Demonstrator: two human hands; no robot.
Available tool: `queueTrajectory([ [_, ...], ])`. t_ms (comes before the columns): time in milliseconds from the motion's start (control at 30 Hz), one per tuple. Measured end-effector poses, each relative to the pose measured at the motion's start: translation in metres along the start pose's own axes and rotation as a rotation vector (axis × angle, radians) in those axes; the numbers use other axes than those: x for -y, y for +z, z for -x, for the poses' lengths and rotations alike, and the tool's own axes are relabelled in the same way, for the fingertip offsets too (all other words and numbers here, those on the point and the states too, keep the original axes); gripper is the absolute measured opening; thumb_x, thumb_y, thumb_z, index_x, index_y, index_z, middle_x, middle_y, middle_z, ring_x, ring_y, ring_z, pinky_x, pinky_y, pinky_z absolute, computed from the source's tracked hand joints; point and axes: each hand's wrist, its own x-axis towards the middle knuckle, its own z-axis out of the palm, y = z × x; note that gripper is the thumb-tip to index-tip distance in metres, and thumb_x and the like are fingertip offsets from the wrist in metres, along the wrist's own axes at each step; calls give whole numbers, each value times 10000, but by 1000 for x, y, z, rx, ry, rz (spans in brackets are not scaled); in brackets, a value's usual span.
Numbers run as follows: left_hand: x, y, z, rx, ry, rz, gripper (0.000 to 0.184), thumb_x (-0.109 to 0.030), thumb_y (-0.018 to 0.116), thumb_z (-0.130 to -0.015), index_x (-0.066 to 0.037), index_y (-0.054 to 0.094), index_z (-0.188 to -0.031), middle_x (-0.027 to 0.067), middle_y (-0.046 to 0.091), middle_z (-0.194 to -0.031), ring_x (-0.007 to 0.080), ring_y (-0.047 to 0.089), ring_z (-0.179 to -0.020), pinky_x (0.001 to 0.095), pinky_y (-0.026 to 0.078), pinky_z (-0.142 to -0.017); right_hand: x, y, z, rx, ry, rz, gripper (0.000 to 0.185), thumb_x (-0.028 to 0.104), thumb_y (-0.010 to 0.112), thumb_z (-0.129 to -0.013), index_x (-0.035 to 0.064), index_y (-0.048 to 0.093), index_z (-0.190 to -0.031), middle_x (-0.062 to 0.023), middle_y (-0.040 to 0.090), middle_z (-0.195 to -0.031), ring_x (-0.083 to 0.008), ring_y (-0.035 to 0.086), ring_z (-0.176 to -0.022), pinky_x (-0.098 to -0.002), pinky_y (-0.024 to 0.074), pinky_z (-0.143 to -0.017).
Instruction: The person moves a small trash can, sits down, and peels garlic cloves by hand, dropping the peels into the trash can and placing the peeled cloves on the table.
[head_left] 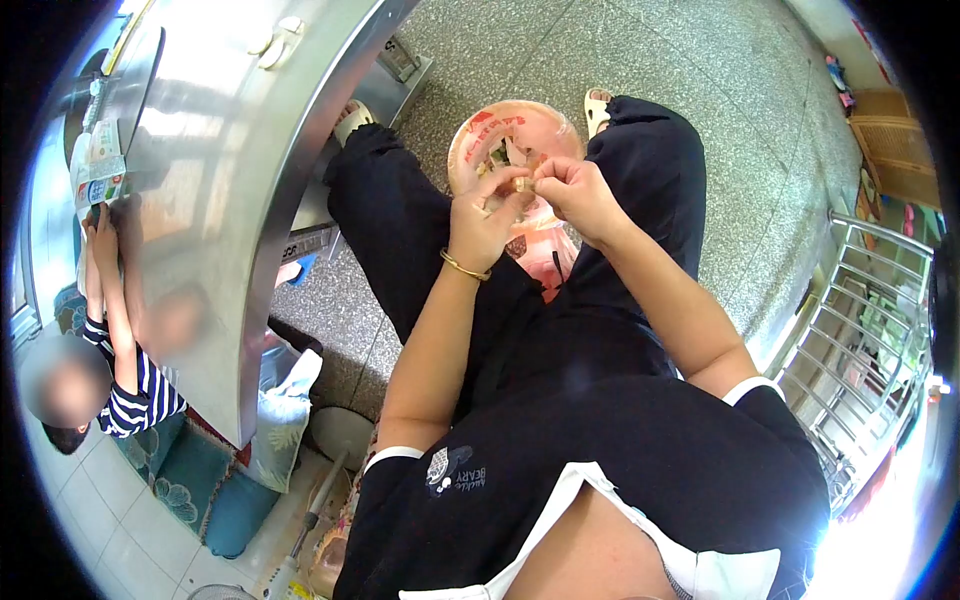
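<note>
Both of my hands meet above a trash bin lined with a pink plastic bag (478,130), which stands on the floor between my knees. My left hand (478,222), with a gold bangle at the wrist, pinches a small pale yellowish piece (521,185) between thumb and fingertips. From the other side, my right hand (582,198) has its fingers pressed together at the same piece. What exactly the piece is cannot be made out. Red print shows on the bag, and some dark and pale scraps lie inside it.
On my left runs a shiny table (215,180) with a white object (282,44) on it. Another person in a striped sleeve (140,400) leans on its far side, hands near some printed packaging (100,180). A metal rack (850,350) stands at right on the speckled floor.
</note>
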Motion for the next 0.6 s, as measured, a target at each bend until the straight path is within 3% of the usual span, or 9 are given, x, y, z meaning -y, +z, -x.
queueTrajectory([
  [133,-6,-4,-1,-79,-30,172,234,-125,621,-818,2,598,-1014,27,606,-853,77,543,-768,219,446,-701,-2,-4,-9,-65,45,-38,63,64,563,-740,20,578,-698,17,524,-647,-49,441,-566,-189,340,-508],
  [200,-2,-7,-2,-120,14,295,254,-134,599,-837,8,571,-1046,40,602,-870,91,543,-757,230,445,-712,-14,-9,-17,-119,30,74,48,72,580,-765,47,558,-731,54,420,-551,-18,315,-428,-194,222,-379],
  [233,-1,-8,-2,-121,-11,362,257,-121,591,-841,16,553,-1056,45,600,-873,105,555,-761,232,452,-711,-20,-12,-19,-118,31,74,48,72,580,-765,47,558,-731,54,420,-551,-18,315,-428,-194,222,-379],
  [467,9,-7,-3,-45,-174,417,246,-96,609,-825,1,560,-1046,47,599,-857,104,574,-786,227,464,-698,-40,-20,-33,-256,-3,172,138,128,629,-772,16,584,-706,27,479,-566,-39,393,-467,-199,286,-404],
  [600,16,-3,-3,-56,-119,88,218,-82,617,-815,3,587,-1014,53,610,-871,125,590,-801,239,470,-698,-34,-17,-29,-183,-145,156,170,140,638,-770,-29,621,-762,-6,566,-650,-66,488,-571,-208,389,-506],
])
